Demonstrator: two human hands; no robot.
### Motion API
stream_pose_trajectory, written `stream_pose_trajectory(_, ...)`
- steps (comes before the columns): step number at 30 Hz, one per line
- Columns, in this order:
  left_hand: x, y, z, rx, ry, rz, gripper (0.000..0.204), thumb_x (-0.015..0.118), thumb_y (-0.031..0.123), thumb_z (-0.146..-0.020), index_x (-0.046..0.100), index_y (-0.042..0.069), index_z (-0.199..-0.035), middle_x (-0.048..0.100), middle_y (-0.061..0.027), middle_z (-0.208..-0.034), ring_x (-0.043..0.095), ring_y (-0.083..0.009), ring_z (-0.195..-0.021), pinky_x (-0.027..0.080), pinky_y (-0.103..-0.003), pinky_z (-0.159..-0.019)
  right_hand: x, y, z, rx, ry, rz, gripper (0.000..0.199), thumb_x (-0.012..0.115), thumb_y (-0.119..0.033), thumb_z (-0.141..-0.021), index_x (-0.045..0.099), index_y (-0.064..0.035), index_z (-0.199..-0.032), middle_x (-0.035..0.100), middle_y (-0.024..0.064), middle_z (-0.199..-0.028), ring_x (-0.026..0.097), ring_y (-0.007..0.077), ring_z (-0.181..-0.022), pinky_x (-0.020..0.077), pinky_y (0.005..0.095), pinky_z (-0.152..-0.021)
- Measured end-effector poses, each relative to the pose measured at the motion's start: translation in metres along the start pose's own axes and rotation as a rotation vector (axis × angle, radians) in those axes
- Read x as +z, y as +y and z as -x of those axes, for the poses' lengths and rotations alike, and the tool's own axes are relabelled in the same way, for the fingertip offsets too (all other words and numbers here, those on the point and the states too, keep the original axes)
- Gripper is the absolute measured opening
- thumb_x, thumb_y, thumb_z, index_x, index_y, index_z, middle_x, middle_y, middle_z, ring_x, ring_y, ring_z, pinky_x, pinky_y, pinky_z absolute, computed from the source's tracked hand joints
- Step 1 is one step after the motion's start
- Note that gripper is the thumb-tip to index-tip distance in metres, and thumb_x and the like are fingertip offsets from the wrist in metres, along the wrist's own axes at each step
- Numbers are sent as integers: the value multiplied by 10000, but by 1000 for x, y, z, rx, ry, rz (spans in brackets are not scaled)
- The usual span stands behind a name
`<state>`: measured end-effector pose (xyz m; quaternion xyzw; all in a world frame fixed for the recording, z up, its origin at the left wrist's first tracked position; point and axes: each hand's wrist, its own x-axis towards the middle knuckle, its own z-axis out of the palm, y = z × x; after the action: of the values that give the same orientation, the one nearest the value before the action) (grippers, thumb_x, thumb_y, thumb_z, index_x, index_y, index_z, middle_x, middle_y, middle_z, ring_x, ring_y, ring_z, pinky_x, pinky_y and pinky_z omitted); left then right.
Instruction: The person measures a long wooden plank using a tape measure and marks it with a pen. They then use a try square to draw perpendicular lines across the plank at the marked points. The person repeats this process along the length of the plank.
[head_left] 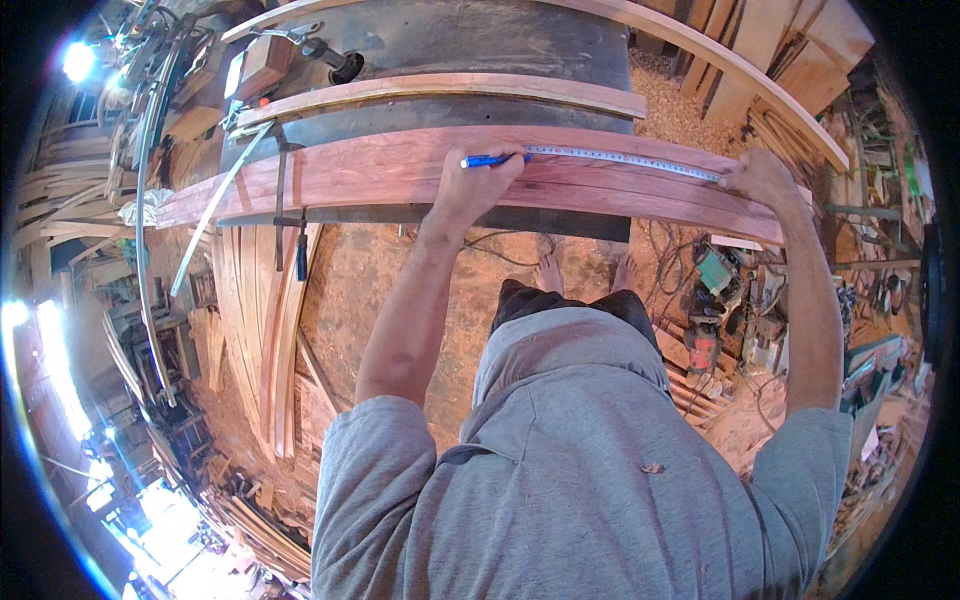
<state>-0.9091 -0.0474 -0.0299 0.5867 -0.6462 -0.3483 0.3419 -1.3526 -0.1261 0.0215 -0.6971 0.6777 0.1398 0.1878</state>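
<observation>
A long reddish wooden plank (380,170) lies crosswise on the dark bench top in front of me. My left hand (478,185) rests near its middle, fingers closed around a blue pen (488,160). From beside that hand a white measuring tape (625,159) stretches along the plank to the right. At the plank's right part, my right hand (764,180) is closed on the tape's other end; any tape case there is hidden by the hand. A bar clamp (281,190) with a dark handle grips the plank on the left.
Behind the plank, a narrower board (440,86) lies on the dark bench (480,45). A pale metal strip (212,215) slants across the plank's left end. Long boards (262,340) lean below the bench. A red power tool (704,345) and cords sit on the sawdust-covered floor (380,290).
</observation>
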Motion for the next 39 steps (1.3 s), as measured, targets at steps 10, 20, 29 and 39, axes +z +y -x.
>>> stream_pose_trajectory(10,-16,-14,-6,-95,104,-62,157,699,151,-907,755,30,-990,746,-153,-939,733,-320,-858,574,-394,-765,5,8,-2,50,-1,-49,605,879,-484,-683,722,39,-944,727,265,-1051,714,401,-1000,554,491,-879)
stream_pose_trajectory(20,-24,-18,-11,-146,36,-341,214,781,222,-890,741,93,-1056,646,-133,-1050,663,-344,-1022,537,-449,-899,-5,-3,0,45,-37,-6,526,870,-445,-733,722,11,-950,736,261,-990,720,422,-985,561,491,-856)
stream_pose_trajectory(29,-36,-31,-15,-15,-38,-386,270,812,292,-862,738,79,-1011,657,-122,-1027,681,-342,-964,540,-468,-857,-2,-13,8,-36,62,-72,489,852,-462,-753,758,4,-870,727,248,-837,735,386,-849,558,484,-809)
stream_pose_trajectory(39,-195,-133,-5,-160,-5,-334,240,786,235,-895,689,17,-927,667,-178,-861,672,-326,-784,515,-426,-724,27,-176,-11,-132,2,-154,617,803,-576,-754,757,19,-913,738,270,-961,729,418,-933,569,484,-872)
